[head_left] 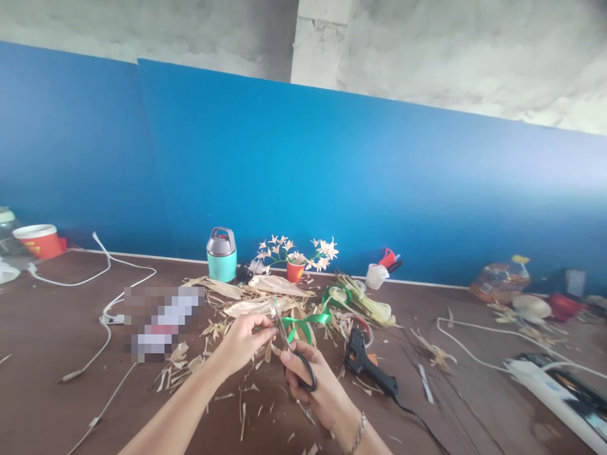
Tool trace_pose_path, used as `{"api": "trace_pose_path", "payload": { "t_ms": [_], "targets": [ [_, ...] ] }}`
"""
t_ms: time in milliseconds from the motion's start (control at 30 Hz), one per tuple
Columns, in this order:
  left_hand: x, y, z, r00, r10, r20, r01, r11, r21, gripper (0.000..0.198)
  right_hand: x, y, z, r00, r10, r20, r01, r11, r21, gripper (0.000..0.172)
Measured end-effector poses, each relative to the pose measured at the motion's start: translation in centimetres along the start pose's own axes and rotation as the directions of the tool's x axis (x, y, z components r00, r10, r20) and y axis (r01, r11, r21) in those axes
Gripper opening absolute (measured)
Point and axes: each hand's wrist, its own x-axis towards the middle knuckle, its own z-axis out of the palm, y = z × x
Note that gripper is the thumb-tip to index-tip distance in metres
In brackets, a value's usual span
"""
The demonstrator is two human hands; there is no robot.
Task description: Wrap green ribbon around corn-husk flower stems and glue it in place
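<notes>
Fingers (293, 364) of the right hand (318, 384) close around scissors (283, 332)

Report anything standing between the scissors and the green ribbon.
Nothing visible does. The scissors, in the right hand, have their blades right beside the green ribbon; the left hand is on the blades' other side. Whether blades and ribbon touch is unclear.

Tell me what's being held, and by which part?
The right hand holds scissors by their black handles; whether the left hand pinches anything cannot be told.
</notes>
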Motion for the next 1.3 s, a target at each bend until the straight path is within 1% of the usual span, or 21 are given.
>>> {"api": "trace_pose_path", "payload": {
  "t_ms": [267, 467, 533, 633, 733, 933, 1067, 1233, 1300],
  "targets": [
    [0.0, -0.1, 0.2, 0.998, -0.041, 0.037, 0.043, 0.998, -0.051, 0.024, -0.1, -0.4, 0.1, 1.0, 0.006, -0.021, -0.005, 0.999, 0.047, 0.042],
    [0.0, -0.1, 0.1, 0.998, -0.042, 0.057, 0.046, 0.996, -0.075, 0.026, -0.1, -0.4, 0.1, 0.998, 0.014, -0.063, -0.012, 1.0, 0.029, 0.043],
    [0.0, 0.1, 0.1, 0.997, -0.048, 0.061, 0.053, 0.996, -0.076, 0.025, 0.1, -0.2, 0.0, 0.999, 0.008, -0.052, -0.007, 1.0, 0.013, 0.041],
    [-0.1, 0.3, 0.0, 0.997, -0.053, 0.062, 0.058, 0.996, -0.075, 0.025, 0.2, 0.1, -0.1, 1.0, -0.013, -0.003, 0.013, 1.0, -0.006, 0.039],
    [0.0, 0.4, -0.1, 0.997, -0.038, 0.06, 0.043, 0.996, -0.082, 0.025, 0.3, 0.2, -0.1, 0.999, -0.022, 0.026, 0.022, 1.0, -0.008, 0.039],
    [0.1, -0.1, 0.0, 0.997, -0.019, 0.073, 0.026, 0.995, -0.092, 0.025, 0.2, -0.1, 0.0, 1.0, -0.009, 0.024, 0.008, 0.999, 0.033, 0.042],
    [0.2, -0.4, 0.1, 0.997, -0.011, 0.071, 0.017, 0.996, -0.086, 0.026, 0.2, -0.1, -0.1, 1.0, 0.012, -0.004, -0.012, 1.0, 0.024, 0.042],
    [0.1, -0.8, 0.2, 0.996, -0.037, 0.083, 0.045, 0.994, -0.101, 0.027, 0.2, 0.1, -0.2, 0.994, 0.027, -0.109, -0.025, 1.0, 0.015, 0.046],
    [0.1, -0.9, 0.2, 0.996, -0.039, 0.085, 0.049, 0.992, -0.113, 0.029, 0.2, 0.2, -0.2, 0.995, 0.02, -0.098, -0.02, 1.0, 0.002, 0.045]
  ]
}}
